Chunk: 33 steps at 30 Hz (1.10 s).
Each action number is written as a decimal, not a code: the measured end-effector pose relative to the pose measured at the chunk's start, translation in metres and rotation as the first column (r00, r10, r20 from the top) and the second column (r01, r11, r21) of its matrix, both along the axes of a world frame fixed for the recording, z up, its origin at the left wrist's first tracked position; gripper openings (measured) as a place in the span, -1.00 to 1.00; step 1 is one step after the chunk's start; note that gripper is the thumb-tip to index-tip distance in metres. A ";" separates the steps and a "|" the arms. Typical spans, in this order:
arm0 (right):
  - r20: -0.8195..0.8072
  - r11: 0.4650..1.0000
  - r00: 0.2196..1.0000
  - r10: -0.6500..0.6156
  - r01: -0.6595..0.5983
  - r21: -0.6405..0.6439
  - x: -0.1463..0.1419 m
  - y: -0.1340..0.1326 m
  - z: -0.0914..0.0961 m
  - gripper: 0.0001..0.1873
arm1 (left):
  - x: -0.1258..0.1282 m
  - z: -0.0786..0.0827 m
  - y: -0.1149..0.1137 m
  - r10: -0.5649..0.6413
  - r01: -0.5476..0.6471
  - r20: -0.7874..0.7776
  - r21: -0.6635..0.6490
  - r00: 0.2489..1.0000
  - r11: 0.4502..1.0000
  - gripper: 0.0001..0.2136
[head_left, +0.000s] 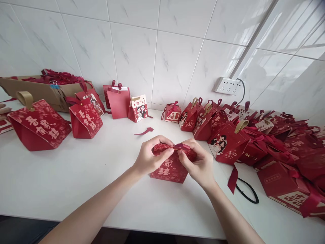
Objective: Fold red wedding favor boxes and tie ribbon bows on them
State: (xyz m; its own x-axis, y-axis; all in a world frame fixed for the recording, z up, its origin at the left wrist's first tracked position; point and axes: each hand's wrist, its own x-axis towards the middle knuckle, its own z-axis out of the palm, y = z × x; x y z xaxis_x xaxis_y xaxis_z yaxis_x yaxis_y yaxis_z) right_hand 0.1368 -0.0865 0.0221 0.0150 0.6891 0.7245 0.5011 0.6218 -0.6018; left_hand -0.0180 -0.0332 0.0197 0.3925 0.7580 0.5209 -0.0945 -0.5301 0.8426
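at the dial's centre, the red gift box (171, 171) is held upright, its top edge clamped by the left hand (153, 156) and right hand (199, 161), where a ribbon (182, 146) is also pinched. fastening seems partly done: no standing loop or finished bow is shown there. toward two o'clock, many boxes (230, 140) are already topped with loops or bows.

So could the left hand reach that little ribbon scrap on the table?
Probably yes: the ribbon scrap lies beyond the left hand, nothing between them, but it would need to release the red box.
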 end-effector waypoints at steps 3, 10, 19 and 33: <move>0.014 1.000 1.000 -0.021 0.022 -0.007 0.000 0.001 0.000 -0.92 | 0.000 0.001 0.000 0.001 -0.001 -0.009 -0.016 1.000 1.000 -0.89; 0.050 0.997 0.997 -0.058 0.061 -0.053 0.001 0.000 0.002 -0.93 | 0.002 0.001 -0.004 0.034 -0.036 -0.029 -0.077 0.999 0.996 -0.88; 0.070 0.990 0.995 -0.068 0.076 -0.118 0.004 0.000 0.006 -0.87 | 0.003 0.001 -0.006 0.056 -0.060 -0.046 -0.088 0.997 0.994 -0.88; -0.007 0.997 0.998 -0.070 0.070 -0.022 0.002 0.003 -0.003 -0.95 | 0.003 -0.002 -0.006 0.135 -0.135 -0.016 -0.011 0.991 0.991 -0.87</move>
